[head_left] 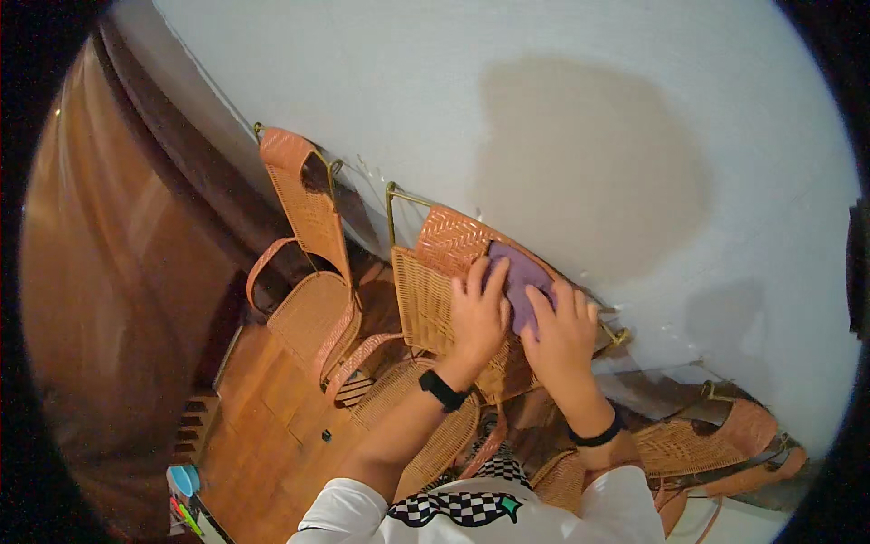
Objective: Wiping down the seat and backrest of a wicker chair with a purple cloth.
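A purple cloth [522, 279] lies against the upper back of the middle wicker chair [425, 299], beside its woven headrest band [454, 238]. My left hand [481, 313] presses on the cloth's left edge with bent, spread fingers. On its lower right side, my right hand [561, 333] has its fingertips on the cloth, pinching a fold of it. Both wrists wear black bands. Part of the chair back is hidden behind my hands, and its round seat [394, 387] shows below my left forearm.
Another wicker chair [312, 313] stands to the left, with a third [707, 442] at the lower right. A pale wall [408, 81] rises behind them. Brown curtains [115, 272] hang at the left, above a wooden floor [272, 421]. A blue container [183, 480] is at the lower left.
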The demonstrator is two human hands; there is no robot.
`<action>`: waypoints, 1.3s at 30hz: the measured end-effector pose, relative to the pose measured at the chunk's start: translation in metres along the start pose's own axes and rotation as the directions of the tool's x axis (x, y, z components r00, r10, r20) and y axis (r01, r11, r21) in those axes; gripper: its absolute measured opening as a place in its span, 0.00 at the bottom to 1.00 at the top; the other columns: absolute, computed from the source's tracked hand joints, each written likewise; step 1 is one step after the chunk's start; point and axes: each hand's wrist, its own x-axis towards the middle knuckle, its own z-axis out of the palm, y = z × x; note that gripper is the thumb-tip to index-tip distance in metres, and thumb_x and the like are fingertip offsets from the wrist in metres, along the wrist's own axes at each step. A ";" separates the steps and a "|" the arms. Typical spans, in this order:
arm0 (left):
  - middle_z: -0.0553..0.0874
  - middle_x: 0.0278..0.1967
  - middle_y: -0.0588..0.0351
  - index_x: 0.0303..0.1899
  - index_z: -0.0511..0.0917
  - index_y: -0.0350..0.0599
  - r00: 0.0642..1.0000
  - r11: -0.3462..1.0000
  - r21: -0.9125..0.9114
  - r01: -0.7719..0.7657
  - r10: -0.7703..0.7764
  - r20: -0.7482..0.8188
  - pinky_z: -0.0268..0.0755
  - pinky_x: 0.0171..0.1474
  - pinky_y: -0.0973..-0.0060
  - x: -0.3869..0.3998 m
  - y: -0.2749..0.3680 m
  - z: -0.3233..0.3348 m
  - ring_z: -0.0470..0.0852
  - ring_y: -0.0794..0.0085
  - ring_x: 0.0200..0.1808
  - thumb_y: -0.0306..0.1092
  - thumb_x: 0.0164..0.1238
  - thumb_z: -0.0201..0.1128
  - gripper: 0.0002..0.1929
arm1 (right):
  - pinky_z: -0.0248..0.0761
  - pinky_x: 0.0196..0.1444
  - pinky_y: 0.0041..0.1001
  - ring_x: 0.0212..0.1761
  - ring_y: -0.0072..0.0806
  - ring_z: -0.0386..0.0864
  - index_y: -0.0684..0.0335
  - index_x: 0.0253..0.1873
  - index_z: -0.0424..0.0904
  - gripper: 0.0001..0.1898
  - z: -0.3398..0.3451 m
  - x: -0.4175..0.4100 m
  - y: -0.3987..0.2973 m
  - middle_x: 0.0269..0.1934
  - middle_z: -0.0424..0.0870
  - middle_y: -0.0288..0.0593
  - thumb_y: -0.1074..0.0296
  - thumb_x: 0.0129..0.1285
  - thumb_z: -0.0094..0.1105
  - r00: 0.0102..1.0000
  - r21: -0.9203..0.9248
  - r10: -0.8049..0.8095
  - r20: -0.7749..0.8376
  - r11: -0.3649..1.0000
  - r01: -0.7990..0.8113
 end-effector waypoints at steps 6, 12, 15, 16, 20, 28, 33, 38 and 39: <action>0.69 0.57 0.45 0.60 0.70 0.50 1.000 1.000 -0.014 0.019 -0.019 -0.007 0.64 0.56 0.58 -0.008 -0.010 0.002 0.68 0.48 0.52 0.20 0.50 0.57 0.30 | 0.61 0.44 0.38 0.45 0.42 0.70 0.57 0.53 0.74 0.25 0.009 -0.002 -0.011 0.48 0.71 0.48 0.66 0.45 0.65 1.000 -0.036 -0.015 0.018 0.999 0.015; 0.70 0.57 0.45 0.59 0.71 0.50 0.987 0.986 0.165 -0.007 0.034 -0.158 0.63 0.57 0.59 0.010 -0.063 -0.009 0.68 0.48 0.53 0.20 0.53 0.56 0.28 | 0.63 0.41 0.33 0.40 0.37 0.71 0.55 0.50 0.76 0.15 0.075 0.032 -0.032 0.47 0.74 0.46 0.66 0.59 0.49 0.984 -0.115 -0.112 -0.138 0.989 0.097; 0.69 0.57 0.44 0.59 0.71 0.49 0.971 0.962 0.269 0.044 0.022 -0.238 0.61 0.58 0.58 0.010 -0.077 -0.006 0.67 0.48 0.54 0.21 0.55 0.56 0.27 | 0.63 0.39 0.33 0.39 0.36 0.71 0.54 0.50 0.76 0.15 0.090 0.041 -0.037 0.45 0.74 0.45 0.66 0.58 0.50 0.969 -0.101 -0.158 -0.192 0.985 0.141; 0.68 0.57 0.44 0.59 0.71 0.49 0.964 0.969 0.238 0.069 -0.003 -0.267 0.61 0.58 0.58 0.010 -0.079 -0.004 0.66 0.48 0.55 0.22 0.56 0.56 0.26 | 0.63 0.39 0.32 0.39 0.35 0.71 0.54 0.50 0.76 0.14 0.092 0.041 -0.037 0.44 0.74 0.45 0.66 0.58 0.50 0.962 -0.102 -0.190 -0.197 0.980 0.173; 0.66 0.59 0.41 0.61 0.68 0.48 0.962 0.979 0.112 0.168 -0.139 -0.234 0.58 0.61 0.58 -0.006 -0.067 0.010 0.64 0.47 0.57 0.24 0.58 0.57 0.26 | 0.63 0.38 0.31 0.38 0.34 0.71 0.55 0.47 0.78 0.13 0.081 0.032 -0.030 0.44 0.74 0.44 0.66 0.56 0.52 0.967 -0.105 -0.218 -0.132 0.973 0.205; 0.61 0.60 0.38 0.62 0.66 0.45 0.961 0.950 -0.246 0.193 -0.234 -0.147 0.57 0.62 0.57 -0.059 -0.014 0.043 0.62 0.43 0.58 0.16 0.53 0.55 0.30 | 0.60 0.41 0.37 0.43 0.41 0.71 0.57 0.47 0.80 0.19 0.031 -0.025 -0.014 0.48 0.73 0.47 0.71 0.46 0.63 0.994 -0.058 -0.108 0.023 0.992 0.109; 0.62 0.59 0.39 0.61 0.67 0.45 0.955 0.971 -0.189 0.147 -0.189 -0.228 0.58 0.62 0.57 -0.050 -0.036 0.049 0.62 0.43 0.59 0.17 0.54 0.55 0.29 | 0.61 0.41 0.36 0.43 0.40 0.71 0.56 0.47 0.80 0.18 0.045 -0.015 -0.018 0.48 0.73 0.46 0.70 0.48 0.61 0.991 -0.050 -0.135 -0.006 0.990 0.134; 0.62 0.59 0.40 0.60 0.67 0.44 0.925 0.978 -0.087 0.190 -0.208 -0.319 0.59 0.61 0.56 -0.026 -0.069 0.036 0.62 0.44 0.58 0.19 0.56 0.57 0.27 | 0.62 0.40 0.34 0.41 0.37 0.72 0.56 0.47 0.80 0.15 0.081 0.018 -0.034 0.46 0.74 0.45 0.70 0.53 0.55 0.982 -0.042 -0.175 -0.073 0.984 0.172; 0.62 0.59 0.40 0.60 0.66 0.44 0.904 0.975 -0.086 0.206 -0.223 -0.365 0.59 0.61 0.56 -0.021 -0.078 0.034 0.62 0.44 0.58 0.20 0.56 0.58 0.27 | 0.61 0.38 0.32 0.39 0.35 0.71 0.55 0.45 0.79 0.13 0.088 0.027 -0.039 0.44 0.75 0.44 0.67 0.54 0.53 0.965 -0.063 -0.222 -0.136 0.975 0.215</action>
